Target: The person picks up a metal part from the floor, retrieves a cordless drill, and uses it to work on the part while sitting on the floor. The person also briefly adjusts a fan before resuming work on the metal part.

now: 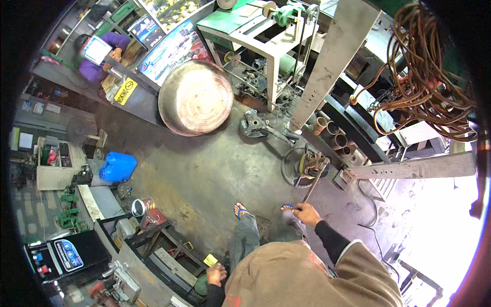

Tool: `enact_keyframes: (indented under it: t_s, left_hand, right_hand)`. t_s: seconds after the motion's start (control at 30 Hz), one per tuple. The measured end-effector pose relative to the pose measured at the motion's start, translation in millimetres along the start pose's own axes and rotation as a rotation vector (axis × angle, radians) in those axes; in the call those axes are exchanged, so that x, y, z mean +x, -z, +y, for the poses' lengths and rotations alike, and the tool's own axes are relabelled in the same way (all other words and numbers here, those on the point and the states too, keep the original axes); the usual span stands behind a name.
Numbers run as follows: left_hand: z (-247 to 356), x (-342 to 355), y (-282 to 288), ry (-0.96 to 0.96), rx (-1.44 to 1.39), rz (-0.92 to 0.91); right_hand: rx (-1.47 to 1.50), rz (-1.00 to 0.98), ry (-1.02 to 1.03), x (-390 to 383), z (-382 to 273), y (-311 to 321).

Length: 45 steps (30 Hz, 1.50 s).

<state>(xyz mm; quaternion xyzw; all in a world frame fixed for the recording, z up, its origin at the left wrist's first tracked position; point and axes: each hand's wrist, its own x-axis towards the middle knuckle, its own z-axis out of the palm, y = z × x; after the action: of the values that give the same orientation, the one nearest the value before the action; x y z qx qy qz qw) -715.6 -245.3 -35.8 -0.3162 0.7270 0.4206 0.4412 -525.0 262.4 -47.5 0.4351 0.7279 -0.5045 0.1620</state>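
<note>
My right hand (307, 215) is closed round one end of a thin brown rod (313, 187). The rod slants up and away to a yellow and brown machine part (309, 165) on the floor; I cannot tell whether it is fixed to it. A dark round ring or coil (289, 169) lies around that part. My left hand (216, 275) hangs low on the left with its fingers curled, and nothing shows in it. Close by are a yellow card (210, 260) and a dark green rounded object (201, 285).
Ahead stands a large round metal pan (196, 98), with a green-topped machine bench (230, 19) behind. A steel post (335, 61) and hanging coiled brown hoses (429, 77) are right. Left are a blue jerrycan (118, 167), a white bucket (142, 206) and a seated person (97, 61).
</note>
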Motion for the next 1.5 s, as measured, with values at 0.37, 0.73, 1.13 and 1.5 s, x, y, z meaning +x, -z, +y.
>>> enact_keyframes:
  t_s: [0.37,0.73,1.13,1.5]
  left_hand:
    - [334.2,119.8,-24.4,-0.380,0.353,-0.085]
    - [409.6,186.0,-214.2,-0.750,1.045,-0.188]
    - [400.6,297.8,-281.0,-0.837,1.786,-0.451]
    - [434.9,312.5,-296.9,-0.779,1.813,-0.396]
  right_hand:
    - [0.218,0.251,-0.408,-29.1,2.1,-98.3]
    - [0.175,0.271,-0.270,227.0,-38.1,-20.5]
    - [-0.187,0.514,-0.373,546.6,34.7,39.7]
    - [-0.089,0.256,-0.521,569.5,56.2,-63.0]
